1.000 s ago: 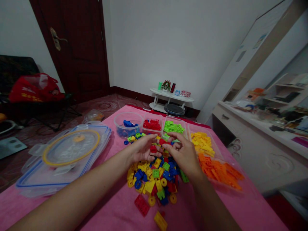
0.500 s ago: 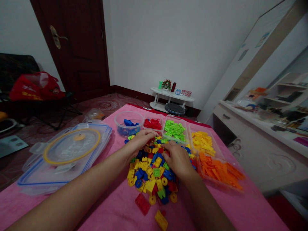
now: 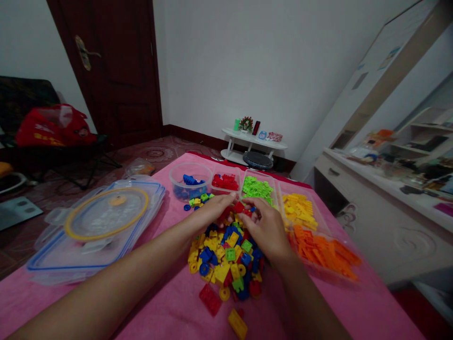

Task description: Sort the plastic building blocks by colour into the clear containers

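Observation:
A heap of mixed plastic bricks (image 3: 226, 257), yellow, blue, red and green, lies on the pink cloth (image 3: 170, 307). Both hands are raised a little over the far end of the heap. My left hand (image 3: 212, 212) has its fingers curled around red bricks. My right hand (image 3: 267, 226) pinches a red brick (image 3: 238, 207) at its fingertips, close to the left hand's fingers. Behind them stand the tubs of blue bricks (image 3: 189, 185), red bricks (image 3: 225, 182), green bricks (image 3: 257, 187), yellow bricks (image 3: 297, 208) and orange bricks (image 3: 323, 250).
Stacked clear lids with blue and yellow rims (image 3: 97, 224) lie at the left on the cloth. A red brick (image 3: 210, 299) and a yellow brick (image 3: 237, 324) lie loose near me. A white cabinet (image 3: 375, 226) stands at the right, a dark door (image 3: 116, 71) behind.
Half a second ago both hands were pressed down into the heap; now they have lifted with red bricks in their fingers.

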`<state>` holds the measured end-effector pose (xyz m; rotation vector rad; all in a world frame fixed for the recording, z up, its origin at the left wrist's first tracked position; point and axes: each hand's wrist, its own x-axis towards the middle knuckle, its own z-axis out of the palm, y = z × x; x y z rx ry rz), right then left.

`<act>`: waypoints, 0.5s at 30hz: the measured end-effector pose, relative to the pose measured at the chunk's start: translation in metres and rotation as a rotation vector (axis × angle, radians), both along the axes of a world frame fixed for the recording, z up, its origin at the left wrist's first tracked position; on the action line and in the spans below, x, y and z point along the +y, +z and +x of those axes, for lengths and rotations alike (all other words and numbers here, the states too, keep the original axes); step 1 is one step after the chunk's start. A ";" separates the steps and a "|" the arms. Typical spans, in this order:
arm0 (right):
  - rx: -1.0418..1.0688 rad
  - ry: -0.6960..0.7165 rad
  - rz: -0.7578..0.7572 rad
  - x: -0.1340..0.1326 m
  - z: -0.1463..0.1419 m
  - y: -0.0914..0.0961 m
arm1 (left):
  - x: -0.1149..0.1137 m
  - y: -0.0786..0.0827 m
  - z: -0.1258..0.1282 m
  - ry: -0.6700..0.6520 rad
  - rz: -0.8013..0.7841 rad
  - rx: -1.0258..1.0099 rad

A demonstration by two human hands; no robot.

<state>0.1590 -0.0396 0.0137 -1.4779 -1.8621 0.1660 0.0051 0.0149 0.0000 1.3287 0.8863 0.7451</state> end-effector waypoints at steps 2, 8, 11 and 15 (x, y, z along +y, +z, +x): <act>0.136 0.040 0.020 -0.002 -0.005 0.002 | -0.002 0.001 0.001 -0.089 -0.156 -0.085; 0.271 0.103 0.095 -0.005 -0.006 0.011 | -0.003 0.000 0.001 -0.258 -0.503 -0.247; 0.267 0.023 0.189 -0.005 0.004 0.018 | 0.000 -0.001 -0.001 -0.230 -0.506 -0.293; 0.374 -0.052 0.195 -0.004 0.022 0.025 | 0.021 0.009 0.001 -0.095 -0.344 -0.312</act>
